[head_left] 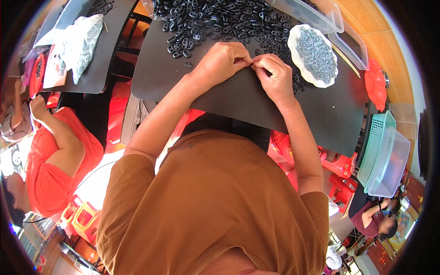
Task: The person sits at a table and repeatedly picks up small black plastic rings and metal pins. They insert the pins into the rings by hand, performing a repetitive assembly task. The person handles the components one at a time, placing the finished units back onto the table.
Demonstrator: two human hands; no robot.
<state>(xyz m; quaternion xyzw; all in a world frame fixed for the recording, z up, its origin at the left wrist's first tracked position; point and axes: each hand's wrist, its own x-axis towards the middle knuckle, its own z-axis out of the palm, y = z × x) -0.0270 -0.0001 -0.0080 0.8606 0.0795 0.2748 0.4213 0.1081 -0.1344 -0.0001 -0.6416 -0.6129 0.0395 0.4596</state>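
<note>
My left hand [225, 58] and my right hand [276, 79] meet fingertip to fingertip over the dark table [220, 97]. Both are closed in a pinch. Whatever sits between the fingertips is too small and hidden to make out. Just beyond them spreads a large heap of black plastic pieces [215, 23], many of them oval with two holes. One small dark piece [188, 65] lies apart, left of my left wrist. To the right of my right hand stands a white scalloped dish [295, 43] filled with small silvery screws [316, 54].
Clear plastic bins [316, 16] stand behind the dish, with thin sticks [346, 59] beside them. A red tray [376, 85] and green basket [373, 142] are at the right. Leftward, a person in red [59, 160] sits by another table [98, 68] bearing a plastic bag [87, 43].
</note>
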